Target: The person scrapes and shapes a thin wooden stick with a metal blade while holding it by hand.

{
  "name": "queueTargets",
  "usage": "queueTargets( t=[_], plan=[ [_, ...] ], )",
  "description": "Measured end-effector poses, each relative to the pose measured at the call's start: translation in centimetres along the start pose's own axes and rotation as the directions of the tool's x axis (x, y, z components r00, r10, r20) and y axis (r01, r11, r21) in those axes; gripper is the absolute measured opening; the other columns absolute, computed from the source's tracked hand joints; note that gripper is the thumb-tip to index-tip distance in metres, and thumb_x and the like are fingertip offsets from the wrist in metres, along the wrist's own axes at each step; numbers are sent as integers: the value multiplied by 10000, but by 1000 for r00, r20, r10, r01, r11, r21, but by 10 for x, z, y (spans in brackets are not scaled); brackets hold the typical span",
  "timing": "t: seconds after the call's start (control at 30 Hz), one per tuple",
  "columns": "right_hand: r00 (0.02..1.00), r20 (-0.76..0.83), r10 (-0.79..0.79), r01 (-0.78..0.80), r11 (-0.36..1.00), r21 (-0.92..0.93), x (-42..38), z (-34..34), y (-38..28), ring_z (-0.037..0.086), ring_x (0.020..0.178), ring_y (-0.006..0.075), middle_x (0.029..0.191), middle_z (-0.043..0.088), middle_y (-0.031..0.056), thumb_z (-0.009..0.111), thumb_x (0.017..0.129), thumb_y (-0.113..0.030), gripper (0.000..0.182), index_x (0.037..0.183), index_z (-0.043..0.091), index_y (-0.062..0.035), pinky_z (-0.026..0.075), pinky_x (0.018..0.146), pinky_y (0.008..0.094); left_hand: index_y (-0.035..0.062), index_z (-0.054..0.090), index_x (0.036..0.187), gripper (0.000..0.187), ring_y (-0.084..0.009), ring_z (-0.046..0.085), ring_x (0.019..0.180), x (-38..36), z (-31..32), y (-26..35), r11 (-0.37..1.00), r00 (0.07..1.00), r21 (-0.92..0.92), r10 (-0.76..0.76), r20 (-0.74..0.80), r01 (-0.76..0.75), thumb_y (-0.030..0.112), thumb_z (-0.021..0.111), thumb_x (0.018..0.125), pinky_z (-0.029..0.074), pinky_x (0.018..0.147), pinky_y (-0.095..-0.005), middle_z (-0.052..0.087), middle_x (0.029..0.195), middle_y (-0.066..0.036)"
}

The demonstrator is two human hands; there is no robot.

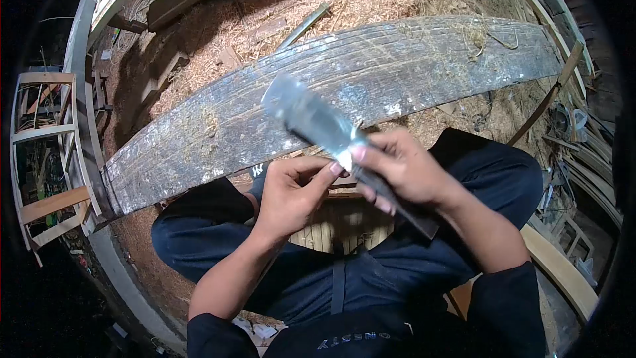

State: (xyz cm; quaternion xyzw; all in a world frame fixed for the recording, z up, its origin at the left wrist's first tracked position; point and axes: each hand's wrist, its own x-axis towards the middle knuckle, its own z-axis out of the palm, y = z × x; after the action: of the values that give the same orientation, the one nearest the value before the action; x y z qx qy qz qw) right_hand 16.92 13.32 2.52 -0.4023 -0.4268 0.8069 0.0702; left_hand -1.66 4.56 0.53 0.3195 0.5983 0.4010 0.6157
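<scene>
My right hand [404, 169] is wrapped round the dark handle of a broad-bladed chisel [311, 116]. Its wide metal blade points up and to the left, over the plank, and is smeared by motion. My left hand [295, 192] is closed, thumb and fingertips pinched together right at the chisel's neck beside a small white patch [344, 158]. What lies between those fingertips I cannot tell. Behind the blade, a long weathered plank [377, 73] with a curved far edge stretches across the view in front of my crossed legs.
Wood shavings [371, 0] cover the floor beyond the plank, with a narrow wood strip [305, 25] among them. A ladder-like wooden frame [50, 134] stands at the left. A curved pale board [560, 272] lies at the right, near several stacked strips [589, 176].
</scene>
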Motion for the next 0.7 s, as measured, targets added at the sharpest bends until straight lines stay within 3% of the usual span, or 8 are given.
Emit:
queueTargets(
  t=[0.07, 0.13, 0.2, 0.27, 0.33, 0.47, 0.53, 0.7],
  plan=[
    [1000, 15, 7, -7, 999, 51, 1, -4, 0, 547, 433, 98, 619, 603, 45, 533, 1030, -296, 339, 935, 635, 12, 444, 396, 254, -57, 729, 895, 218, -4, 432, 547, 0, 0, -1, 999, 999, 7, -33, -17, 33, 147, 675, 949, 304, 469, -215, 559, 609, 64],
    [994, 73, 86, -88, 996, 23, 0, 5, 7, 548, 433, 97, 622, 606, 47, 534, 1029, -291, 333, 925, 636, 8, 442, 395, 252, -56, 733, 899, 215, -4, 434, 545, 3, -1, -11, 998, 999, -40, 52, 3, -52, 145, 675, 947, 303, 468, -215, 550, 598, 65],
    [1000, -14, 12, -13, 998, -53, -2, 2, -3, 546, 425, 98, 619, 606, 49, 530, 1030, -280, 330, 908, 630, 10, 441, 394, 249, -58, 730, 891, 212, -4, 434, 546, 2, 1, -5, 1000, 1000, -18, 14, -9, -14, 139, 672, 947, 305, 467, -216, 552, 598, 64],
    [999, -8, -38, 38, 997, 68, 3, -9, 0, 539, 421, 93, 613, 602, 44, 525, 1031, -279, 327, 918, 640, 6, 438, 393, 245, -59, 726, 882, 210, -5, 434, 546, 0, 0, -1, 1000, 999, 5, -25, -24, 25, 132, 668, 947, 306, 467, -216, 553, 599, 64],
    [1000, 18, 23, -22, 999, -28, -2, 2, -2, 535, 418, 94, 605, 592, 39, 520, 1032, -286, 337, 917, 643, 6, 431, 383, 244, -58, 724, 871, 213, -4, 432, 547, 0, -2, -2, 1000, 1000, 17, 7, 4, -7, 133, 666, 947, 307, 466, -217, 555, 597, 61],
    [1000, 1, 27, -27, 996, 84, 0, -3, 3, 545, 425, 98, 610, 595, 42, 524, 1033, -277, 329, 914, 637, 8, 433, 384, 251, -55, 717, 859, 222, -4, 423, 533, 2, 4, -4, 999, 998, 8, 53, -43, -53, 133, 653, 957, 291, 459, -216, 543, 580, 52],
    [996, 75, 48, -49, 999, 14, -2, 5, 3, 550, 423, 104, 610, 601, 49, 530, 1032, -279, 340, 892, 628, 14, 439, 383, 253, -51, 704, 832, 239, -7, 414, 509, 2, -2, -5, 999, 1000, -39, 8, 22, -8, 126, 627, 973, 276, 445, -223, 535, 574, 48],
    [1000, -24, -17, 18, 1000, 25, 2, -8, 1, 546, 419, 101, 606, 601, 48, 516, 1036, -280, 346, 882, 628, 8, 433, 382, 247, -27, 670, 862, 231, -19, 411, 463, 0, -2, 10, 993, 990, -62, -93, 109, 100, 131, 576, 1002, 268, 420, -225, 504, 559, 42]
  ],
)
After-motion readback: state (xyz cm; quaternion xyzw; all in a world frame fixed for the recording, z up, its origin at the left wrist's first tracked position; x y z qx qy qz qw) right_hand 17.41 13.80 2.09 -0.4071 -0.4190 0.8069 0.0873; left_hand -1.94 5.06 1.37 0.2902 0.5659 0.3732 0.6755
